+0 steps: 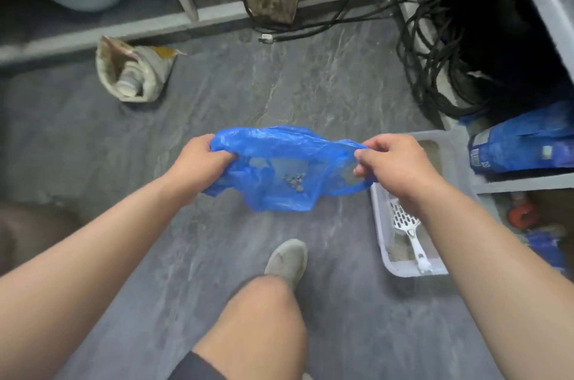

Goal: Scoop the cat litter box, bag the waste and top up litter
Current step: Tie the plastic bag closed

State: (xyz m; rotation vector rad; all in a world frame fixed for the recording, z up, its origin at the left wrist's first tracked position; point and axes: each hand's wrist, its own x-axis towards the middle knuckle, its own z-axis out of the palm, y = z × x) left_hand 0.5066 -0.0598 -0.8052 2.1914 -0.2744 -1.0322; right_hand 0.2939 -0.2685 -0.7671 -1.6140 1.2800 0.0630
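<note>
In the head view, two hands stretch one thin blue plastic bag point(279, 168) above the grey floor point(279, 84): left hand point(198, 162) and right hand point(394, 162) each keep a closed grip on its edge. One white slotted scoop point(407, 224) lies in one pale plastic litter box point(380, 224).

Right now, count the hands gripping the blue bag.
2: the left hand holds the blue bag at one end, and the right hand pinches the other.

Grey marbled floor point(279, 75), cluttered round its edges

Litter tray point(380, 224) at 4 o'clock; crumpled sack point(136, 68) at 10; black cables point(435, 68) at 1; blue litter bag point(521, 146) at 3.
</note>
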